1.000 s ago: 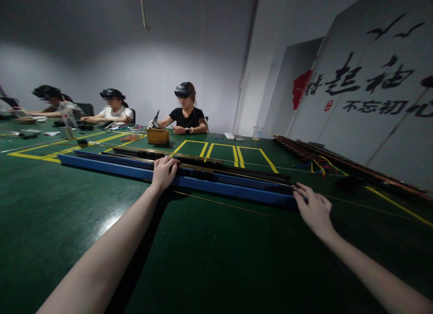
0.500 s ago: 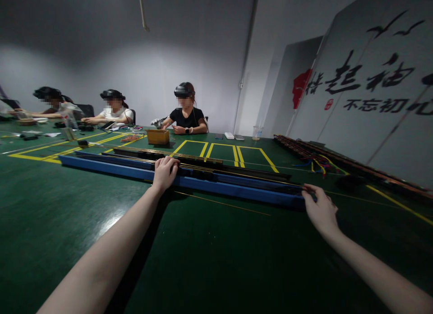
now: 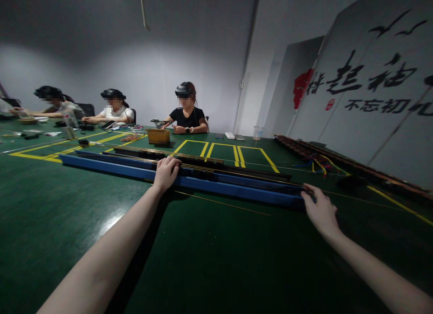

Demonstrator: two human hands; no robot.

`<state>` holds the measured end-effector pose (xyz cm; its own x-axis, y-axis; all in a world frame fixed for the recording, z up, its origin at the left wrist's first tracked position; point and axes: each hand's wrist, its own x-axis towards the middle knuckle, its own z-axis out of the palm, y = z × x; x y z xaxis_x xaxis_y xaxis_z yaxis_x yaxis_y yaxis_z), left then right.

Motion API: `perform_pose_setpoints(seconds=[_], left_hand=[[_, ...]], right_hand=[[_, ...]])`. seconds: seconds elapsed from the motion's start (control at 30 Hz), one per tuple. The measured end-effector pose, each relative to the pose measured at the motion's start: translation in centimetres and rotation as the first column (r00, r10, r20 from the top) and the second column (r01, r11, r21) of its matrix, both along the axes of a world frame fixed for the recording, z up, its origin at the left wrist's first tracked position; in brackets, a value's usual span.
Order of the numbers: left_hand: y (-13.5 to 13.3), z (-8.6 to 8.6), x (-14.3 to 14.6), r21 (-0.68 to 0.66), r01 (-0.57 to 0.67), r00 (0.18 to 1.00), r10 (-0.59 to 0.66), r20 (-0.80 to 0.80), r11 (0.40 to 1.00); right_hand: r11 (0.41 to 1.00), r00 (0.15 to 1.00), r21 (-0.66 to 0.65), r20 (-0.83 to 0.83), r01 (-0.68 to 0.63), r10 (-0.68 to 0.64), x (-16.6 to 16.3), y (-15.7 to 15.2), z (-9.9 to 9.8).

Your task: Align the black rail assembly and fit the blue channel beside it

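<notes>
A long blue trough (image 3: 223, 189) lies across the green table in front of me, holding dark strips and thin brass-coloured rods (image 3: 237, 174). My left hand (image 3: 166, 173) reaches over its near wall, fingers curled down onto the rods; the fingertips are partly hidden. At the trough's right end, my right hand (image 3: 320, 208) has thumb and fingers closed around the ends of the rods; exactly what lies between them is too dark to make out. One loose brass rod (image 3: 223, 203) rests on the table on the near side of the trough.
Behind the trough lie more dark strips (image 3: 250, 170) and yellow tape outlines (image 3: 221, 145). A yellow-brown box (image 3: 158, 136) stands farther back, near a co-worker (image 3: 189, 117). Two more people sit at left. Long strips with coloured wires (image 3: 318, 163) lie at right; a clear cup (image 3: 257, 132) stands beyond.
Both my hands keep the same places on the trough and rods. The view shifts very slightly. Across the table, the co-worker's gloved hand moves a little.
</notes>
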<state>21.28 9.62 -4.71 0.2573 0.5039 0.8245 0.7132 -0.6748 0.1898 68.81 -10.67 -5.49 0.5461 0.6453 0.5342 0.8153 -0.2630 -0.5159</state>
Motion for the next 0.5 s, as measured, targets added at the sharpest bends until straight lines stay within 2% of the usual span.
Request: perform_pose_setpoints(seconds=[0.17,0.33,0.5], left_hand=[[-0.2,0.2,0.0,0.004,0.0,1.0,0.0,0.02,1.0],[-0.3,0.3,-0.1,0.008,-0.029,1.0,0.029,0.005,1.0],[0.0,0.1,-0.3,-0.009,-0.042,0.999,0.042,0.031,0.999]], right_hand=[[0.999,0.995,-0.028,0.09,-0.046,0.048,-1.0,0.0,0.2],[0.982,0.957,-0.078,0.223,-0.17,0.184,-2.4,-0.3,0.3],[0.975,0.953,-0.093,0.211,-0.202,0.218,-2.1,0.2,0.1]])
